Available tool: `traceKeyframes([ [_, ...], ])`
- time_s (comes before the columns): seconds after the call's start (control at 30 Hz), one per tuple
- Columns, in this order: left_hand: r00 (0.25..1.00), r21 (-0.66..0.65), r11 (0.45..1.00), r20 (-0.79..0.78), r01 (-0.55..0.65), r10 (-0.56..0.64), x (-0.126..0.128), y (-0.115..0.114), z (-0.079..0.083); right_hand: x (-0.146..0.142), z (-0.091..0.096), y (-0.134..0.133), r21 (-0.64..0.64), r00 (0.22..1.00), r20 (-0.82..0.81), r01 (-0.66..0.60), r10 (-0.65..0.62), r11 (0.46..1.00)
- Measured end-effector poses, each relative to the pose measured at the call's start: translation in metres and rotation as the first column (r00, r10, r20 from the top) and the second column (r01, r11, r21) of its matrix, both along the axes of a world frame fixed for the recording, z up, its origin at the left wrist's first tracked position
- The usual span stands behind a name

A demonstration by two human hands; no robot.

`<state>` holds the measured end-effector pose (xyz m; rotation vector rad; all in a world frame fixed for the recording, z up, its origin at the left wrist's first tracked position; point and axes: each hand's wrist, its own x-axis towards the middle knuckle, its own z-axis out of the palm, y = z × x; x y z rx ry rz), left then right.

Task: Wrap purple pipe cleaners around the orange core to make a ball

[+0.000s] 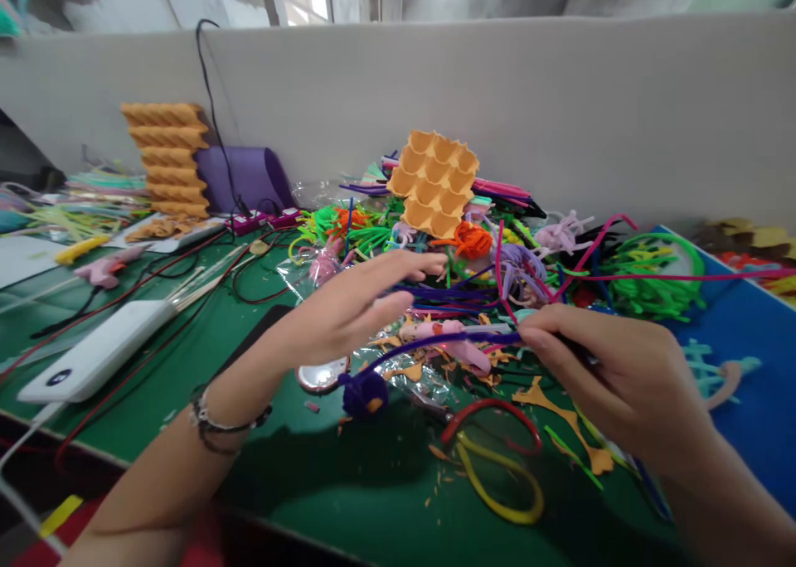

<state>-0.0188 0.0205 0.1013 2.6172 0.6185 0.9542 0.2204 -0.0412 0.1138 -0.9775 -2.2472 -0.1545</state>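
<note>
My right hand (pixel 597 368) pinches the end of a dark purple pipe cleaner (pixel 429 339). That stem runs left and curves down to a dark purple fuzzy bundle (pixel 365 394), which has a small orange patch on it. Above the stem, my left hand (pixel 354 306) is stretched out with its fingers extended, holding nothing. A pink glue gun (pixel 457 347) lies just behind the stem. Below it on the green table (pixel 311 484) are scissors (pixel 497 459) with one red and one yellow handle loop, amid orange foam scraps (pixel 563 409).
Piles of coloured pipe cleaners (pixel 516 273) cover the back, with an orange egg-carton piece (pixel 434 181) on top. A white power bank (pixel 96 351), cables and another pink glue gun (pixel 109 267) lie left. A blue board (pixel 752 368) is at right.
</note>
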Motion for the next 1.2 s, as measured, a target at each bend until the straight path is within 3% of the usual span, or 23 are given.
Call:
traceKeyframes([
  [0.1,0.99,-0.34,0.93,0.086,0.137,-0.114,-0.031,0.002,-0.021,0.002,0.0,0.005,0.017,0.998,-0.029,0.054,-0.053,0.998],
  [0.13,0.994,-0.409,0.906,0.027,0.11,-0.108,-0.039,0.001,-0.031,0.003,0.0,0.006,0.002,0.995,-0.051,0.082,-0.081,0.997],
  [0.27,0.96,-0.461,0.884,-0.273,-0.083,-0.052,-0.049,-0.009,-0.07,0.007,-0.003,0.009,-0.076,0.975,-0.142,0.159,-0.168,0.984],
  [0.4,0.96,-0.35,0.93,-0.281,-0.116,0.014,-0.036,-0.02,-0.087,0.01,-0.004,0.01,-0.099,0.958,-0.205,0.181,-0.198,0.978],
  [0.53,0.964,-0.344,0.93,-0.263,-0.131,0.039,-0.029,-0.023,-0.088,0.013,-0.001,0.014,-0.137,0.922,-0.29,0.227,-0.258,0.964],
  [0.73,0.971,-0.487,0.861,-0.236,-0.147,0.032,-0.025,-0.024,-0.087,0.021,0.003,0.025,-0.273,0.866,-0.369,0.246,-0.338,0.93],
  [0.93,0.994,-0.583,0.806,-0.043,-0.107,0.1,-0.028,-0.03,-0.075,0.037,0.0,0.03,-0.237,0.83,-0.384,0.334,-0.404,0.912],
  [1.1,0.991,-0.705,0.708,0.116,0.032,0.07,-0.027,-0.043,-0.048,0.058,-0.005,0.038,-0.143,0.849,-0.32,0.396,-0.421,0.907],
  [1.2,0.967,-0.814,0.538,0.255,0.219,-0.008,-0.018,-0.048,-0.036,0.067,-0.013,0.045,-0.034,0.872,-0.265,0.418,-0.412,0.908],
])
